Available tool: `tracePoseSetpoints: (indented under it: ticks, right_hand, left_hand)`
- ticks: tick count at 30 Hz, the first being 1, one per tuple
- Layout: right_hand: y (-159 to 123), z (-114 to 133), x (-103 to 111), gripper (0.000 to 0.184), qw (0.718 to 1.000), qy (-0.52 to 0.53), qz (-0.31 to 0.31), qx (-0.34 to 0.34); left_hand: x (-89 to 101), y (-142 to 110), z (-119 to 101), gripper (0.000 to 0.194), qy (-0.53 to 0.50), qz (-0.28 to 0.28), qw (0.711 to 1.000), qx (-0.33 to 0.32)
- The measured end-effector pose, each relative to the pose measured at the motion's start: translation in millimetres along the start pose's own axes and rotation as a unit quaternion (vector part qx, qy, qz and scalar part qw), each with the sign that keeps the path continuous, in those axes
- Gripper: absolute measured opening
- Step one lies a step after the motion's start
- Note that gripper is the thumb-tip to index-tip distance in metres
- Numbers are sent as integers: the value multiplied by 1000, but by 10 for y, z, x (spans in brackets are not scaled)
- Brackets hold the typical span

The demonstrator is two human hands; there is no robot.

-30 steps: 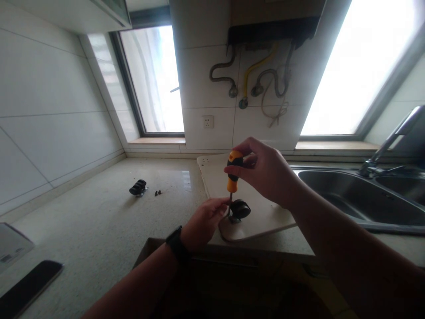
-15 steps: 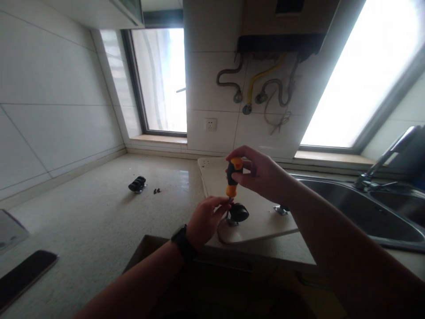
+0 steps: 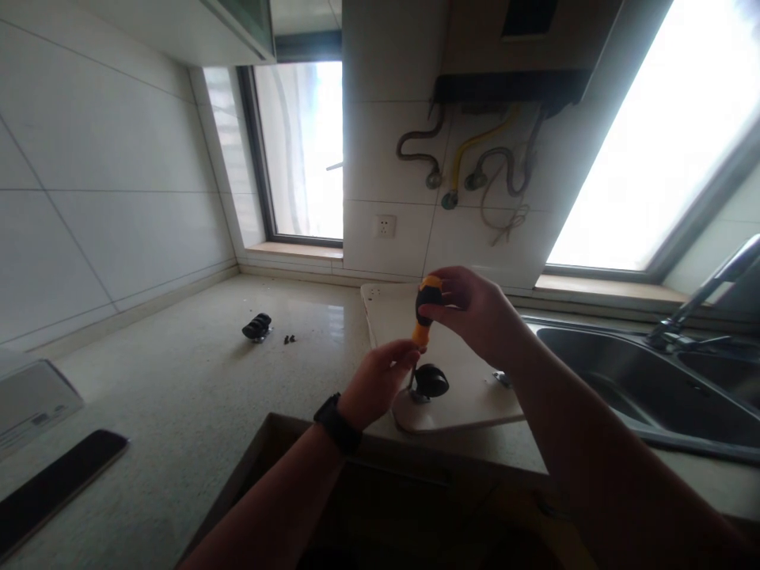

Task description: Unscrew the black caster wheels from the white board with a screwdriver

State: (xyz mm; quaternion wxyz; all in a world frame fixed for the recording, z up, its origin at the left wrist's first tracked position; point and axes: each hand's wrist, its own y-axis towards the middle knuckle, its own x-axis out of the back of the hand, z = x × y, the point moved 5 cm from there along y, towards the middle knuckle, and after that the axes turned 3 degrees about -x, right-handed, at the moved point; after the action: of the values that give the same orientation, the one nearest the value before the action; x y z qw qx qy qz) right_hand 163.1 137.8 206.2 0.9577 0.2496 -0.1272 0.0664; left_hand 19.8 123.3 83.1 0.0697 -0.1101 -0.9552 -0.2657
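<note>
My right hand [image 3: 469, 301] grips the orange and black handle of a screwdriver [image 3: 428, 305], which stands nearly upright. Just below the handle, the fingers of my left hand [image 3: 383, 380] pinch the screwdriver's shaft. Its tip reaches down to the metal plate of a black caster wheel [image 3: 432, 381] on a pale board [image 3: 457, 408] with rounded corners. Another metal caster plate [image 3: 500, 379] sits farther right on the board, partly hidden by my right forearm. A loose black caster [image 3: 257, 326] and a few small dark screws [image 3: 289, 339] lie on the counter to the left.
The speckled counter [image 3: 195, 396] holds a dark flat phone-like slab [image 3: 65, 487] and a white box [image 3: 41, 400] at left. A steel sink [image 3: 599, 372] with a faucet [image 3: 701, 293] is at right. An open drawer [image 3: 267, 443] lies below the counter edge.
The whole view has shifted slightly, so things appear a little farther right. Both hands keep their hold on the screwdriver, and the right hand's fingers have turned slightly around the handle.
</note>
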Motion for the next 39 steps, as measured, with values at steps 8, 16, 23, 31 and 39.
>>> tracePoseSetpoints:
  ticks: [8, 16, 23, 31, 39]
  right_hand:
    - [-115, 7, -65, 38, 992, 28, 111, 53]
    - [-59, 57, -19, 49, 999, -34, -2, -1]
    - [-71, 18, -33, 45, 999, 23, 39, 22]
    - [-62, -44, -18, 52, 999, -12, -49, 2]
    - [-87, -52, -117, 48, 998, 56, 2, 29]
  left_hand:
    - [-13, 68, 50, 12, -31, -14, 999, -2]
    - [-5, 75, 141, 12, -53, -51, 997, 33]
    - [24, 99, 58, 6, -18, -90, 994, 65]
    - [-6, 121, 43, 12, -10, -89, 995, 48]
    - [-15, 125, 3, 26, 2, -101, 995, 24]
